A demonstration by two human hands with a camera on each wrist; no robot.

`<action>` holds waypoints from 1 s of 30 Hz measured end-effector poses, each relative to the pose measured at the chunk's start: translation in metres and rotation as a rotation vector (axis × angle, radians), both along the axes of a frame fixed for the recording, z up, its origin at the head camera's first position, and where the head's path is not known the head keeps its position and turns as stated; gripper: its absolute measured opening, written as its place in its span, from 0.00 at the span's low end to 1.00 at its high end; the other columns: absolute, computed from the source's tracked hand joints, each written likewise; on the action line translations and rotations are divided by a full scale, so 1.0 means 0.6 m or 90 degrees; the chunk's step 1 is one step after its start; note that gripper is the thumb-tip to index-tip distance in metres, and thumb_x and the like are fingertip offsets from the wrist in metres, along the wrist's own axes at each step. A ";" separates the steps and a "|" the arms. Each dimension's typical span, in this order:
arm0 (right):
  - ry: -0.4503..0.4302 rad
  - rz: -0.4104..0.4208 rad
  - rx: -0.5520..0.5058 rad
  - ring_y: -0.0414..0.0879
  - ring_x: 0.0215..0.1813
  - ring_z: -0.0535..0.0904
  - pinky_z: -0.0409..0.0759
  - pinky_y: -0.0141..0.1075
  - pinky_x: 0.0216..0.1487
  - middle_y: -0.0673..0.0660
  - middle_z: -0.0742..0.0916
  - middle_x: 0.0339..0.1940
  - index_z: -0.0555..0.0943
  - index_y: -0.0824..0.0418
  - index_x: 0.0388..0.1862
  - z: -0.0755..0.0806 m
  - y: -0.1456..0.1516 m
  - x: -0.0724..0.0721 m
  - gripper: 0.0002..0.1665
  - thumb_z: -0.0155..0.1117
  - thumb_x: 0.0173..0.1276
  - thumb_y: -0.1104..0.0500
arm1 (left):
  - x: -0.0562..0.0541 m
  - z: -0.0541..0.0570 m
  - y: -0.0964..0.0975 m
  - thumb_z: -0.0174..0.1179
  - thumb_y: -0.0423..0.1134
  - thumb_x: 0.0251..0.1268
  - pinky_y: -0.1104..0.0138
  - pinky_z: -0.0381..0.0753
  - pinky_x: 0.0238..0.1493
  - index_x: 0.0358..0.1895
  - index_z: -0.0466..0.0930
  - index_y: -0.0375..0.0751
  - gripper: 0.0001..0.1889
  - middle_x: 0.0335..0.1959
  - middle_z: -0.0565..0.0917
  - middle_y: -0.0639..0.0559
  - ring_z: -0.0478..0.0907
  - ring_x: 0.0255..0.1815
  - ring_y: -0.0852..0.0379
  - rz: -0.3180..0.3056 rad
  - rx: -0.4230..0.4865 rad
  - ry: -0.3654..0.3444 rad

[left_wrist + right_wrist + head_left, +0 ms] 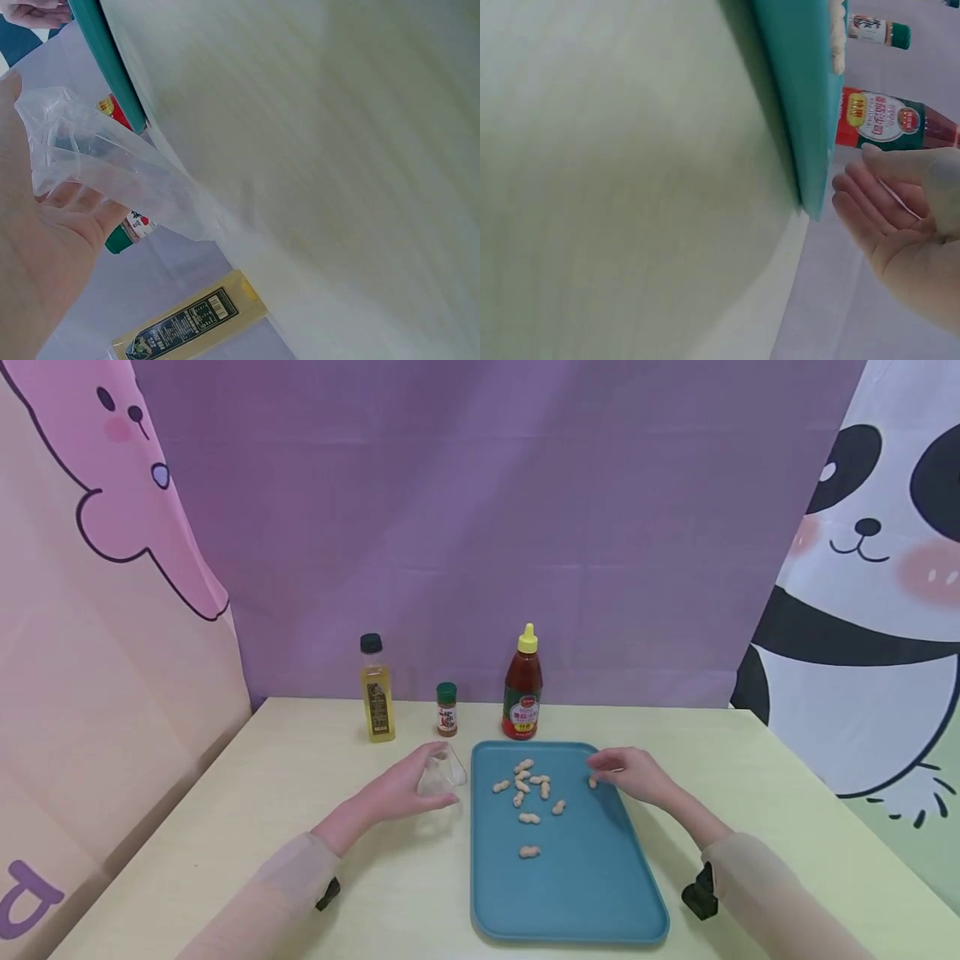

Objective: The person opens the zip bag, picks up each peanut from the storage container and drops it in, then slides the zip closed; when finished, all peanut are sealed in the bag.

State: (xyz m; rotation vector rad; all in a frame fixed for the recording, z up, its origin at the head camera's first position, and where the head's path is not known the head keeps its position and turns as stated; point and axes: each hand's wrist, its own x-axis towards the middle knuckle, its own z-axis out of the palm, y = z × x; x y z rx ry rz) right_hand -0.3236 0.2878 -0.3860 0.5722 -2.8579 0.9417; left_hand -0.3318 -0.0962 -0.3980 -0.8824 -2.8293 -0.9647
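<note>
While the peanuts (522, 786) lie scattered across the blue tray (581, 893), bunched mostly towards eleven o'clock from its middle, one lone peanut (529, 852) sits out near nine, and look, a corner peanut (592, 782) right by the fingertips of the right hand (632, 773) at one o'clock! That hand is loose, thumb and fingers well parted in the right wrist view; whether a fingertip touches the peanut, I cannot tell. Across to ten o'clock, just off the tray's edge, and here's the left hand (405, 791) holding a clear plastic bag (441, 775), thumb and fingers set wide and curved about it, the film spread between them and trailing towards the pale table (390, 893). Further out, three upright: a red sauce bottle (522, 693) with a yellow tip, just past eleven and close behind the tray; a small green-capped jar (447, 714) at half past ten; a dark-capped oil bottle (378, 697) at ten. Pale sleeves (757, 872) come in from nine and three, something black at each wrist. And behind it all, a purple curtain (480, 527) at twelve, a cartoon panda (862, 610) at two, a pink cartoon animal (120, 468) at ten.
</note>
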 end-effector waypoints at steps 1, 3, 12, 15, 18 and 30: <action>0.001 0.001 0.004 0.61 0.51 0.79 0.81 0.47 0.48 0.68 0.83 0.49 0.78 0.72 0.52 -0.004 0.000 0.000 0.17 0.59 0.66 0.66 | 0.001 -0.001 0.000 0.64 0.59 0.54 0.57 0.66 0.67 0.71 0.54 0.44 0.46 0.68 0.67 0.51 0.66 0.66 0.52 0.000 -0.002 -0.002; 0.006 0.005 0.016 0.62 0.50 0.80 0.81 0.46 0.47 0.70 0.83 0.50 0.77 0.74 0.53 -0.011 -0.002 0.000 0.18 0.58 0.65 0.68 | 0.002 -0.002 0.000 0.64 0.59 0.53 0.57 0.66 0.67 0.71 0.53 0.44 0.46 0.68 0.67 0.51 0.66 0.67 0.52 -0.001 -0.003 -0.007; 0.014 0.022 0.046 0.58 0.43 0.83 0.83 0.42 0.40 0.66 0.86 0.41 0.82 0.71 0.44 -0.019 -0.008 -0.001 0.12 0.62 0.61 0.68 | 0.004 -0.005 0.002 0.64 0.58 0.54 0.56 0.66 0.67 0.72 0.52 0.45 0.46 0.69 0.65 0.51 0.65 0.67 0.52 -0.002 -0.008 -0.017; 0.018 0.033 0.054 0.57 0.43 0.83 0.83 0.41 0.40 0.64 0.87 0.40 0.83 0.70 0.43 -0.017 -0.009 -0.002 0.12 0.62 0.62 0.66 | 0.006 -0.002 0.002 0.64 0.59 0.54 0.56 0.66 0.67 0.72 0.52 0.45 0.47 0.69 0.65 0.51 0.65 0.67 0.52 0.001 -0.011 -0.017; 0.022 0.030 0.063 0.55 0.41 0.83 0.83 0.41 0.40 0.63 0.87 0.39 0.84 0.69 0.42 -0.016 -0.010 -0.002 0.11 0.61 0.63 0.65 | 0.006 0.000 0.000 0.64 0.60 0.53 0.56 0.66 0.67 0.72 0.52 0.45 0.47 0.69 0.65 0.51 0.65 0.67 0.52 0.001 -0.011 -0.013; 0.001 0.055 0.091 0.53 0.39 0.82 0.81 0.38 0.36 0.61 0.87 0.36 0.85 0.69 0.40 -0.013 -0.013 -0.005 0.10 0.62 0.63 0.64 | -0.001 -0.002 -0.001 0.63 0.60 0.53 0.57 0.68 0.66 0.72 0.51 0.45 0.47 0.69 0.65 0.51 0.66 0.66 0.52 -0.013 -0.012 -0.007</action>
